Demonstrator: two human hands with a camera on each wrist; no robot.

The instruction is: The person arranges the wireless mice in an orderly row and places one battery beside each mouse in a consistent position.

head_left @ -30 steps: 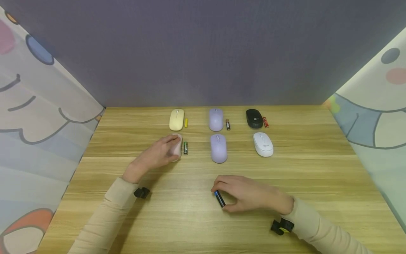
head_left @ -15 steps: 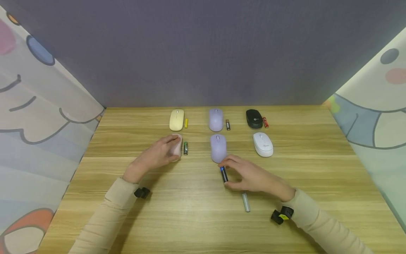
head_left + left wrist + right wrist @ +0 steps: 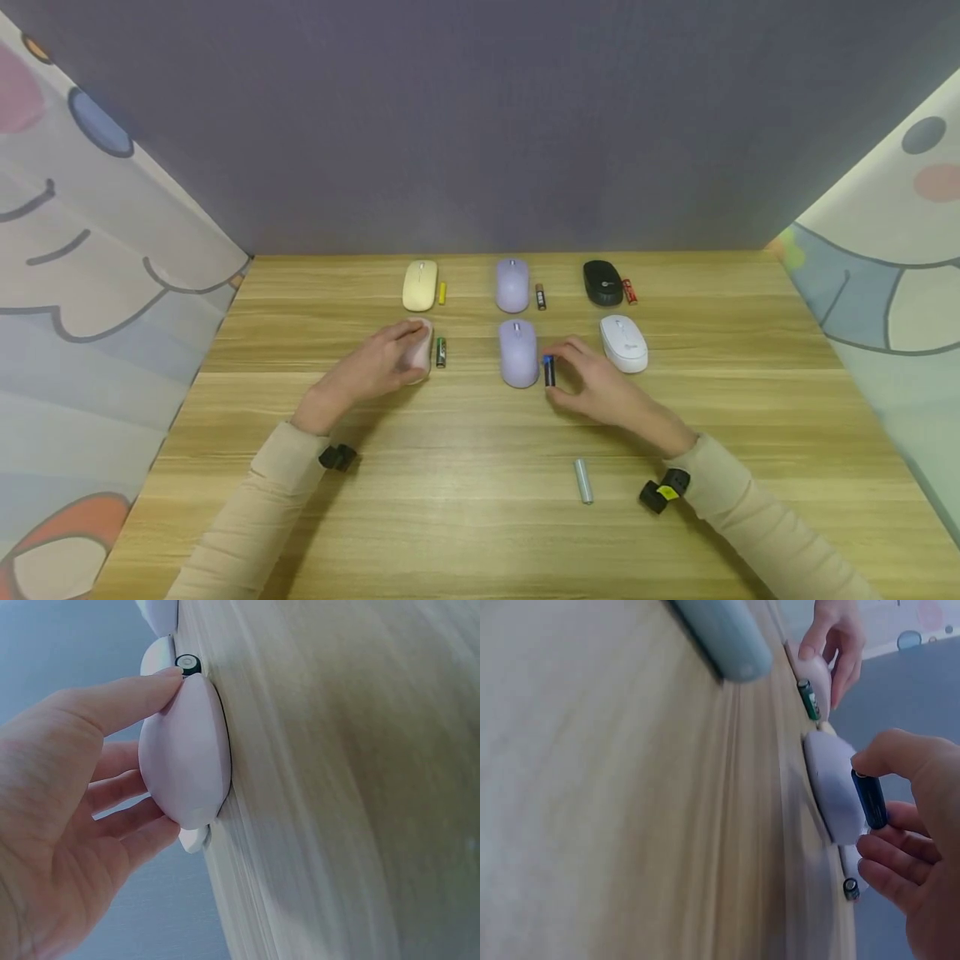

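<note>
My left hand rests on a pale pink computer mouse; in the left wrist view the thumb and fingers hold its two sides. Just right of it lies a green-and-black battery. My right hand pinches a dark battery with a blue end between thumb and fingertips. That battery is beside the right side of the front purple mouse. Whether it touches the table cannot be told. A white mouse sits to the right of this hand.
Along the back stand a yellow mouse with a yellow battery, another purple mouse with a dark battery, and a black mouse with a red battery. A silver battery lies nearer the front.
My right hand has carried the dark battery forward and to the right, to beside the front purple mouse. The silver battery, hidden at first, has come into sight. My left hand stays put.
</note>
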